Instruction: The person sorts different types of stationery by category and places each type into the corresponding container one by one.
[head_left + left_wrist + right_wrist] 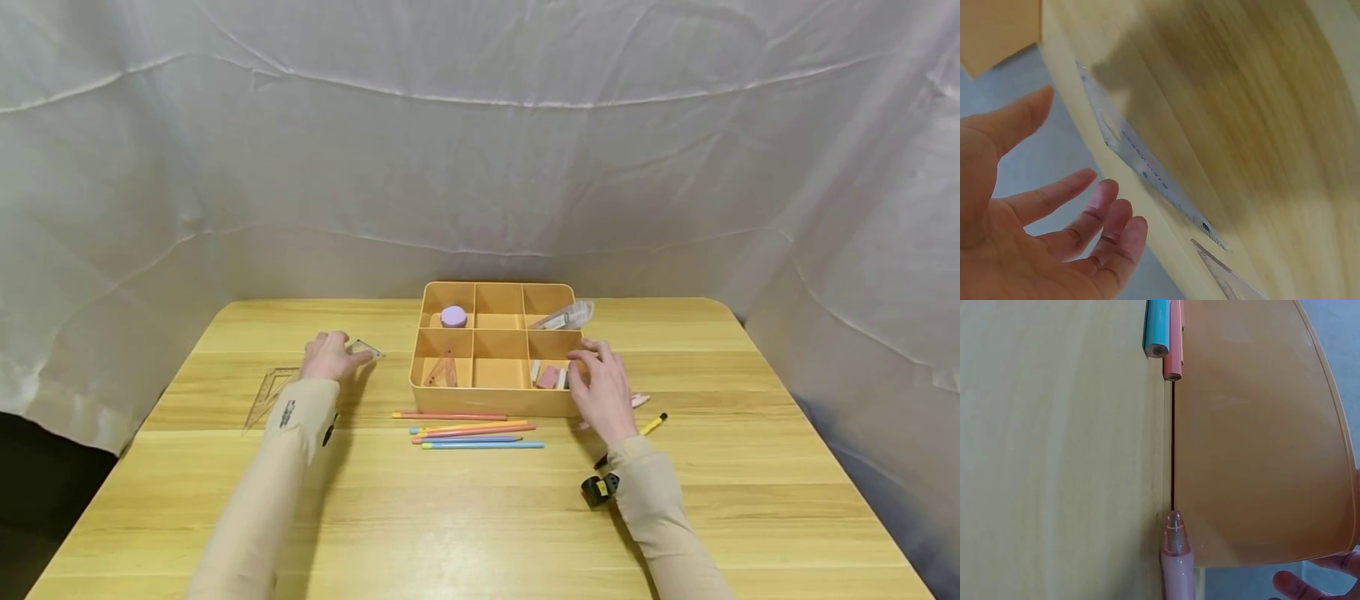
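Note:
My left hand (330,357) hovers over the left part of the table beside a clear set square (365,348). In the left wrist view, its fingers are loosely bent and a gap separates them from the set square (1141,162). A larger clear set square (272,393) lies nearer me. On the other side, my right hand (602,387) is at the right front corner of the orange organizer box (495,402), fingers over its side wall. White and pink erasers (547,377) lie in the compartment beside those fingers. Whether the fingertips touch the wall is unclear.
Several coloured pencils (480,445) lie before the box. A pink pen (1179,575) and a yellow marker (654,423) are near my right wrist. Other compartments contain a lilac round item (453,317), an orange triangular piece (444,369) and a clear-wrapped item (567,316).

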Action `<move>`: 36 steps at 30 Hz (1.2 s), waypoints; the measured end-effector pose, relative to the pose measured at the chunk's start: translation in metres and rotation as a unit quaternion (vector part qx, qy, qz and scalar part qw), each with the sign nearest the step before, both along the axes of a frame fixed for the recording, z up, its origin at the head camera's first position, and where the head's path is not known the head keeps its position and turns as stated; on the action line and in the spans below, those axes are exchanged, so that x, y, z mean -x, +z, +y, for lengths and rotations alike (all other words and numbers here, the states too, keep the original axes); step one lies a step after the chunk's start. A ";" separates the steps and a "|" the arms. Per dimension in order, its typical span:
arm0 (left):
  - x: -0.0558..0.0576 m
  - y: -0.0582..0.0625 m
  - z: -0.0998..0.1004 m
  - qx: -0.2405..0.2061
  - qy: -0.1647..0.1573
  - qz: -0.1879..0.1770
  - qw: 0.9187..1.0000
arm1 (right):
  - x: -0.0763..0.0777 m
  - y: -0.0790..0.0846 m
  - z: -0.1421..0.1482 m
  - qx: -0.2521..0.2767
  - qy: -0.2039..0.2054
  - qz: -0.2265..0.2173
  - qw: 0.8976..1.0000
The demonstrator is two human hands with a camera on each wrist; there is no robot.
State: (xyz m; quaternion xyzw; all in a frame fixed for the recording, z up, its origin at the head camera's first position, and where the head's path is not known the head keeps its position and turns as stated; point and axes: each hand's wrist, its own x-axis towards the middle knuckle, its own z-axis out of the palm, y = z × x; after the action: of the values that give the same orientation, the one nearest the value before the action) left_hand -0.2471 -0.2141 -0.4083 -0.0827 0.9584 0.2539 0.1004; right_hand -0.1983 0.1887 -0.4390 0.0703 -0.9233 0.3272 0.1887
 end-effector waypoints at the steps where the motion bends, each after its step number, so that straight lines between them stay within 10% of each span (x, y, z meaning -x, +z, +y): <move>1: 0.001 0.000 0.001 0.008 0.000 -0.002 1.000 | 0.000 0.000 0.000 0.001 -0.001 0.001 1.000; 36: 0.012 -0.008 -0.001 0.014 0.048 -0.055 0.997 | 0.000 -0.001 0.001 0.003 -0.001 0.000 1.000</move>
State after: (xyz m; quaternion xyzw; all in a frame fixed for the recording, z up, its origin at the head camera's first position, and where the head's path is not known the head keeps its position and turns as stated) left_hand -0.2589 -0.2153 -0.4163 -0.1436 0.9499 0.2397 0.1399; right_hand -0.1985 0.1892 -0.4404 0.0690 -0.9224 0.3296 0.1894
